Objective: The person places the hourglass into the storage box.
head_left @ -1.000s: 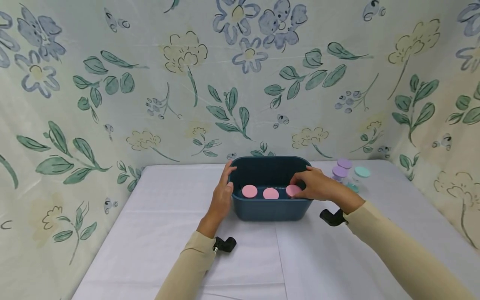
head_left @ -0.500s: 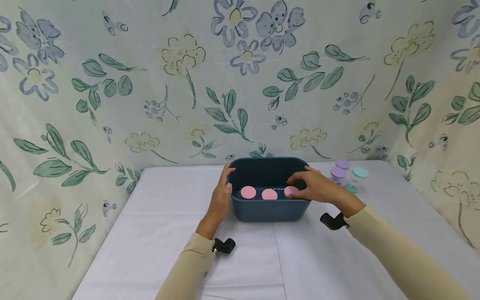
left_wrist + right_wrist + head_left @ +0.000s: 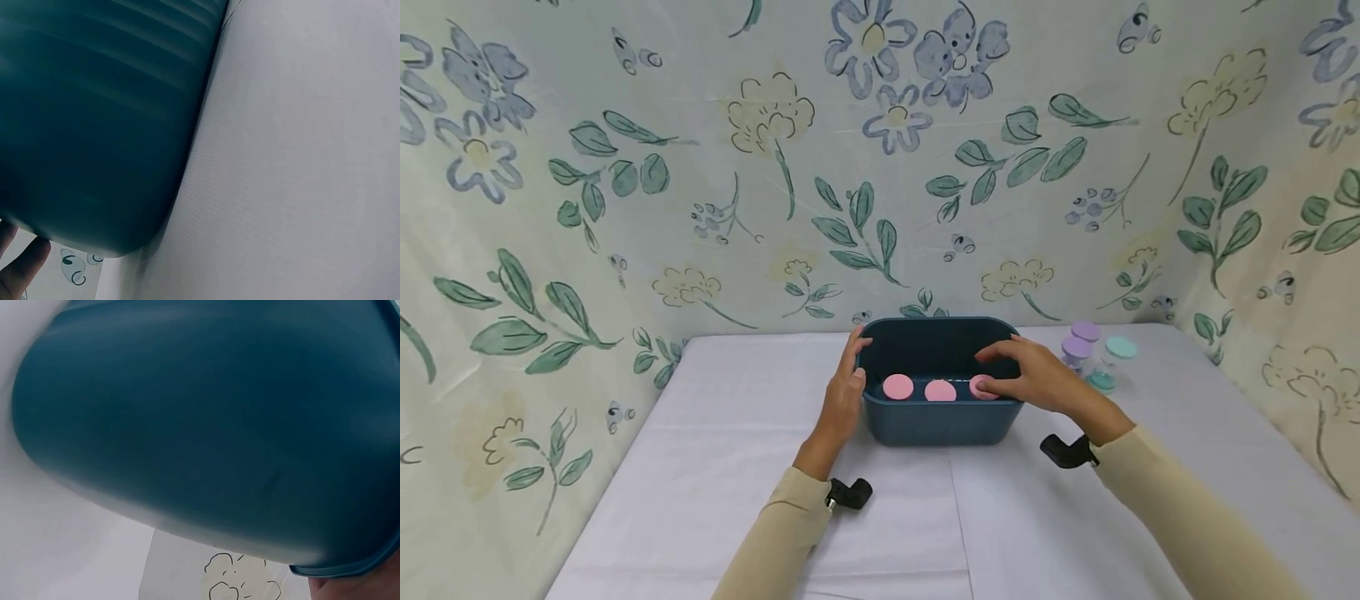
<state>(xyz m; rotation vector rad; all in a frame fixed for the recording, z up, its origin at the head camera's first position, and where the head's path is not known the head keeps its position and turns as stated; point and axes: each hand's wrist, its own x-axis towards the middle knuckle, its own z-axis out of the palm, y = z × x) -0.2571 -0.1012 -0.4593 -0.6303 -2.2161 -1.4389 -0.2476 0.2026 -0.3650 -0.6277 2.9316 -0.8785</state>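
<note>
A dark blue-green bin point(image 3: 943, 425) stands on the table, with three round pink lids point(image 3: 898, 387) in a row inside; whatever is under the lids is hidden by its front wall. My left hand point(image 3: 842, 396) rests against the bin's left end, fingers fairly straight on the outside. In the left wrist view, fingertips point(image 3: 31, 259) touch the bin's wall. My right hand point(image 3: 1043, 379) reaches over the right rim, its thumb at the rightmost pink lid point(image 3: 978, 384) and its fingers raised apart from it. The right wrist view mostly shows the bin's outer wall point(image 3: 187, 425).
Right of the bin, behind my right hand, stand small clear jars with purple lids point(image 3: 1077, 347) and teal lids point(image 3: 1121, 347). A white cloth point(image 3: 760, 383) covers the table. Behind it hangs a floral curtain point(image 3: 700, 167).
My right hand's fingers have loosened from the rightmost pink lid and spread upward. My left hand and the bin have stayed in place; the head view shifted slightly.
</note>
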